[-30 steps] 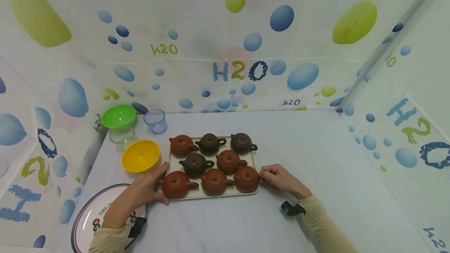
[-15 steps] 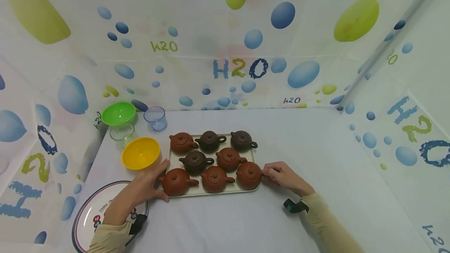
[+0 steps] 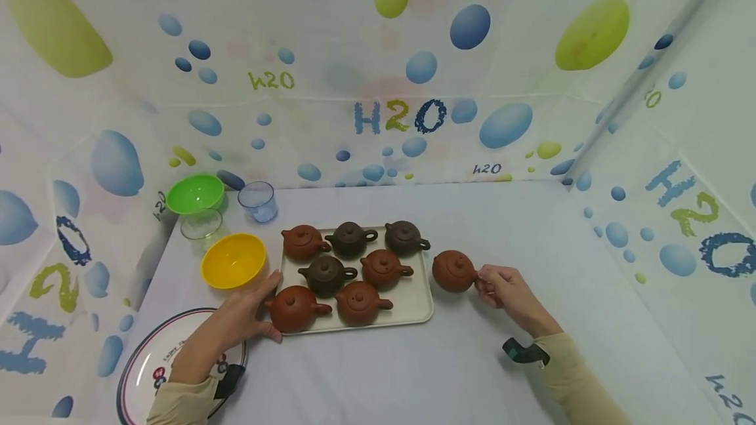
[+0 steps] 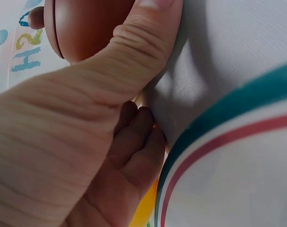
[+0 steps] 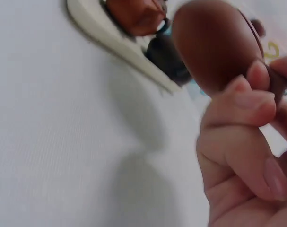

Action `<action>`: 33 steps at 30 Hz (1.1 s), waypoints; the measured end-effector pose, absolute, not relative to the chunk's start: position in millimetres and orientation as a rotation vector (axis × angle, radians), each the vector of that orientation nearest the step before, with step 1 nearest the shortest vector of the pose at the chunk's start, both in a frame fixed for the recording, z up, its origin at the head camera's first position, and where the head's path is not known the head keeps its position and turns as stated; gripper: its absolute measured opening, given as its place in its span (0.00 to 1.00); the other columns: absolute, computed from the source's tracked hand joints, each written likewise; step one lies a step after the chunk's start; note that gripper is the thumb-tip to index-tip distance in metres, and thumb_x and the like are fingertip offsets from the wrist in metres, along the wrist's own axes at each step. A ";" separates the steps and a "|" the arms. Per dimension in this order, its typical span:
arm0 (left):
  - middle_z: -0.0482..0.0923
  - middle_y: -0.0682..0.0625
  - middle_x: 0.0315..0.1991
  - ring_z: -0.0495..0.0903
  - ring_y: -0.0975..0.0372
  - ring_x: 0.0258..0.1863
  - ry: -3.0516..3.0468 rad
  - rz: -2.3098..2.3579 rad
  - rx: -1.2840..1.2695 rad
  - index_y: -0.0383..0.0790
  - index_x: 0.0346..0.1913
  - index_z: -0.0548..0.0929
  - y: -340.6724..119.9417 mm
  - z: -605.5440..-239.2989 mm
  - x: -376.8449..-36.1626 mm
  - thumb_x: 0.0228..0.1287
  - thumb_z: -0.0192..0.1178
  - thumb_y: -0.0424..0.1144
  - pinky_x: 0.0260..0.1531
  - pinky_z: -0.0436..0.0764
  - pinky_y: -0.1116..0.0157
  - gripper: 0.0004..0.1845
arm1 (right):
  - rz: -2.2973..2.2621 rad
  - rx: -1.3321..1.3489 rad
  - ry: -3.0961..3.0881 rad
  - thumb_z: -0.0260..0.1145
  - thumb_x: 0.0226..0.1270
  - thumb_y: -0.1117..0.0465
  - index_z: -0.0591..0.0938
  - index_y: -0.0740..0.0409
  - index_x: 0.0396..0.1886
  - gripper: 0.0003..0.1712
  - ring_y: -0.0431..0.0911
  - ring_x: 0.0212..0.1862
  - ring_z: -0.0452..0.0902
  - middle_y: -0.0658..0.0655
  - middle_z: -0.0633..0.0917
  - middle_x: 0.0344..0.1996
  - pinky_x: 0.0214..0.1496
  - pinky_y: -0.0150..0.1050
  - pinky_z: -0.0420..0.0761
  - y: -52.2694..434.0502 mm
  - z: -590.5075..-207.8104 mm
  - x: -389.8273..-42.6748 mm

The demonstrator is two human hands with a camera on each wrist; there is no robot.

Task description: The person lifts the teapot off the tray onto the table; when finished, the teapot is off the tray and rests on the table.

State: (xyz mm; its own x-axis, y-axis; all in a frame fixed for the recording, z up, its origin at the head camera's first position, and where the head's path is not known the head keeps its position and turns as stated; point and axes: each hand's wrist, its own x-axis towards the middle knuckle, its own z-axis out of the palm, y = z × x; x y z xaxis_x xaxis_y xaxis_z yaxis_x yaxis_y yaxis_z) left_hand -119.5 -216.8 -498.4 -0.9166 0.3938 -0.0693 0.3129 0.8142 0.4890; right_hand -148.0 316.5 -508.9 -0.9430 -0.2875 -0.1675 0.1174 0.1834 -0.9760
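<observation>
- One reddish-brown teapot (image 3: 453, 271) is held just beyond the right edge of the tray (image 3: 407, 300), apparently above the white tablecloth (image 3: 413, 372); the step in hand seems to be carrying it clear.
- Its handle is pinched between the thumb and fingers of the right hand (image 3: 508, 290), which is clamped on that handle alone; the round body is left unsupported.
- The tray's left edge is touched by the left hand (image 3: 251, 310), its thumb spread apart from its fingers at the near corner; the tray is probably being steadied.
- For the next move, a firm pinch and a level pot are called for, since the weight hangs to one side and the lid could slip if the pot is tipped.
- The held teapot is seen as squat, smooth and matt, kept roughly upright, with a round knob on its seated lid and a short spout turned toward the tray.
- Seven other teapots (image 3: 359, 302), reddish and dark brown, are set on the tray.
</observation>
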 end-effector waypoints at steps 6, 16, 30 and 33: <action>0.75 0.29 0.73 0.80 0.37 0.68 2.839 0.719 0.564 0.27 0.78 0.69 -217.7 -498.3 -119.6 0.37 0.90 0.50 0.67 0.80 0.40 0.64 | -1.879 0.118 2.240 0.54 0.88 0.56 0.78 0.67 0.36 0.20 0.35 0.27 0.73 0.47 0.78 0.30 0.24 0.27 0.71 324.1 -511.9 -149.1; 0.74 0.29 0.74 0.79 0.37 0.70 2.820 0.749 0.563 0.27 0.78 0.68 -218.0 -499.4 -119.5 0.38 0.89 0.49 0.69 0.79 0.40 0.64 | -2.022 0.390 2.221 0.55 0.86 0.56 0.82 0.59 0.32 0.19 0.34 0.28 0.74 0.45 0.81 0.29 0.26 0.25 0.75 310.9 -514.0 -162.7; 0.73 0.29 0.75 0.78 0.36 0.71 2.819 0.728 0.544 0.27 0.78 0.68 -216.6 -497.9 -119.7 0.37 0.89 0.49 0.69 0.78 0.39 0.64 | -2.129 0.605 2.147 0.56 0.85 0.52 0.82 0.66 0.45 0.19 0.34 0.29 0.76 0.45 0.82 0.28 0.26 0.23 0.77 286.4 -512.7 -208.6; 0.73 0.29 0.75 0.78 0.36 0.70 2.818 0.723 0.539 0.28 0.79 0.68 -216.7 -497.8 -119.5 0.37 0.89 0.50 0.69 0.79 0.39 0.65 | -2.149 0.634 2.129 0.56 0.85 0.52 0.82 0.64 0.45 0.19 0.34 0.28 0.76 0.45 0.81 0.28 0.25 0.24 0.76 281.0 -511.7 -222.7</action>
State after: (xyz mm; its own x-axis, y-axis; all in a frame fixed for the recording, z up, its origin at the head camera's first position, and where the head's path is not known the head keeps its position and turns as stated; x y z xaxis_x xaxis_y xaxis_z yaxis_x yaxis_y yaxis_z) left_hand -119.5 -216.7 -497.8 -0.9176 0.3884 -0.0843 0.2998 0.8157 0.4948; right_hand -222.7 281.0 -511.7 -0.9147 0.2467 -0.3203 0.3179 -0.0503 -0.9468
